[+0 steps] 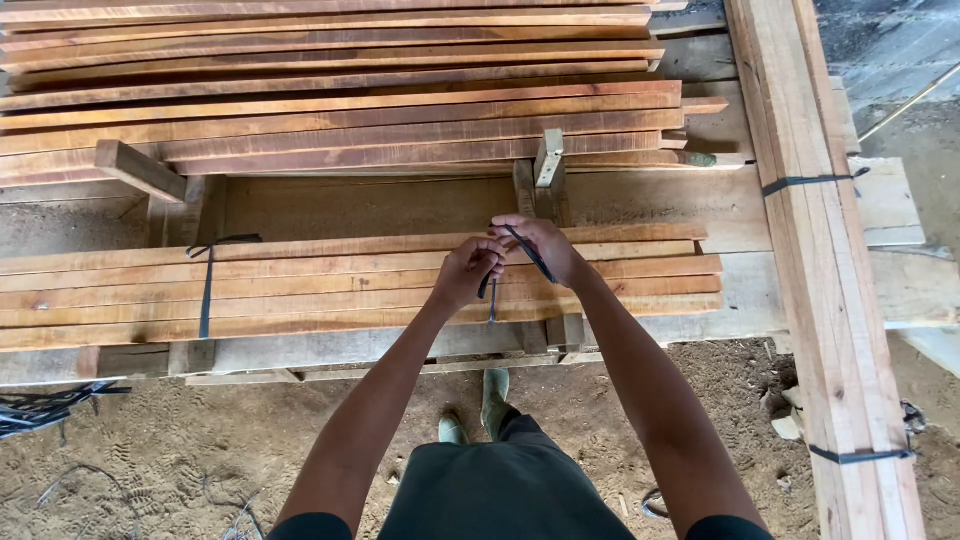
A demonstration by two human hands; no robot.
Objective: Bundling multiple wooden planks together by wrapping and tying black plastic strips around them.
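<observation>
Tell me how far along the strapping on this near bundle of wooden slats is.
Done: one dark strap already wraps the slat bundle near its left end. In hand: the left hand and right hand both have a grip on a second strap above the bundle's right end, its ends still loose. Left: that strap is not yet closed around the slats. The stacked boards behind show no straps.

The planks (360, 290) under the hands are rough-sawn wood, matt and reddish-brown with pale saw marks, and the stack (330, 90) at twelve o'clock shows the same coarse finish. The strap (527, 252) pinched between the left hand (466, 272) and right hand (545, 248) looks like thin, dark, slightly glossy plastic. At six o'clock the ground (180, 440) is loose, grainy sawdust, and the beam (815, 250) at three o'clock is paler, smoother wood.
</observation>
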